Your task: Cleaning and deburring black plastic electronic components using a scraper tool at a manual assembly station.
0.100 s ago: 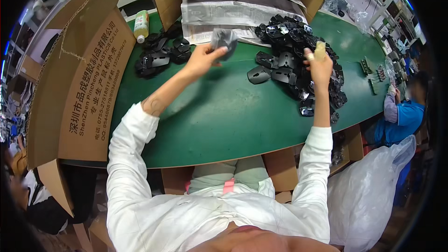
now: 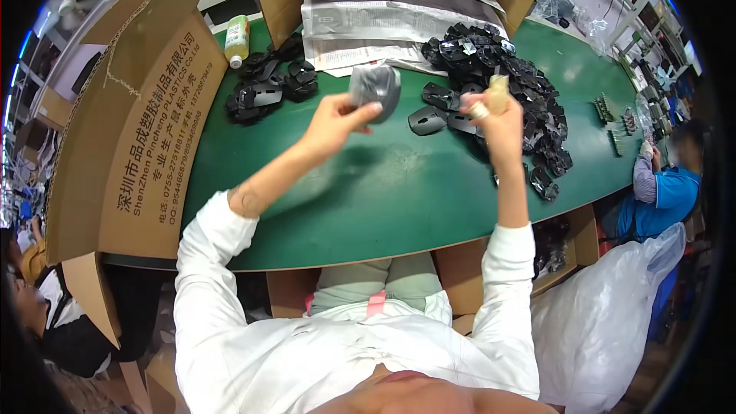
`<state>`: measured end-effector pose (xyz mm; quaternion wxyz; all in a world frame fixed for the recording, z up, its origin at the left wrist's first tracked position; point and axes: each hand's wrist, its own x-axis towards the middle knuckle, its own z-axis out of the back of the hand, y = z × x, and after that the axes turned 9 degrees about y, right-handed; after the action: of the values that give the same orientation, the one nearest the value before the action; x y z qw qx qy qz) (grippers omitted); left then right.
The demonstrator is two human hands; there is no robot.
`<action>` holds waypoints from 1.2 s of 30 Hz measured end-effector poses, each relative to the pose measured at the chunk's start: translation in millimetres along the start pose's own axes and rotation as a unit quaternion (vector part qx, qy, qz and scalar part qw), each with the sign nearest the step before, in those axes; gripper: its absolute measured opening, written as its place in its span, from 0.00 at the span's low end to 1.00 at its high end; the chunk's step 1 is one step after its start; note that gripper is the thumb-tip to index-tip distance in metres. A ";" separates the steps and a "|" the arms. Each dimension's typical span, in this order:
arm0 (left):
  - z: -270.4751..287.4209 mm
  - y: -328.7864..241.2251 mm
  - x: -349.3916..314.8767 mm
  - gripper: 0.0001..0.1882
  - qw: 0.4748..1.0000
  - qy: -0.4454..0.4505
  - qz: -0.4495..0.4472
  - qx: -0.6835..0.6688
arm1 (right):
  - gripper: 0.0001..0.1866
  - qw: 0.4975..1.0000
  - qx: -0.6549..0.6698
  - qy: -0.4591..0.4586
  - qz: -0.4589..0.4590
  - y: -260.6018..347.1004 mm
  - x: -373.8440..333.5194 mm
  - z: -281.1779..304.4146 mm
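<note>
The left hand [image 2: 331, 119] holds a round grey plastic shell [image 2: 376, 88] in a tight grip, up above the green counter [image 2: 383, 192], a bit higher than a moment ago. The right hand [image 2: 494, 119] is closed around a small pale thing [image 2: 498, 92] (too blurry to name), beside the shiny black pile of shells [image 2: 506, 77]

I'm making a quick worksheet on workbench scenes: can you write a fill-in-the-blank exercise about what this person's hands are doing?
1. The left hand holds up a ____ plastic shell.
2. The right hand is raised over a pile of ____ plastic parts.
3. The table has a ____ top.
4. A large ____ box stands at the person's left.

Missing words: grey; black; green; cardboard
</note>
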<state>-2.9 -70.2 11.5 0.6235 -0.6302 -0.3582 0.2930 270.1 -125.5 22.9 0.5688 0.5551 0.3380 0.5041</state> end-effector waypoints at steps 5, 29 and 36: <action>-19.8 -0.2 -74.3 0.12 0.978 -0.079 -0.046 0.189 | 0.12 0.979 0.143 0.145 0.025 30.0 -64.1 -87.7; -9.8 40.6 -91.5 0.21 0.977 -0.112 -0.056 0.172 | 0.14 0.953 0.182 0.238 -0.044 -15.2 -53.6 -132.5; -1.2 42.3 -91.9 0.18 0.985 -0.081 0.026 0.150 | 0.11 0.961 0.123 0.241 -0.052 -18.9 -53.6 -125.8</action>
<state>-50.8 -144.5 -37.7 0.6719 -0.5129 -0.3429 0.4098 140.9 -137.4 -24.4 0.4231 0.4644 0.5531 0.5471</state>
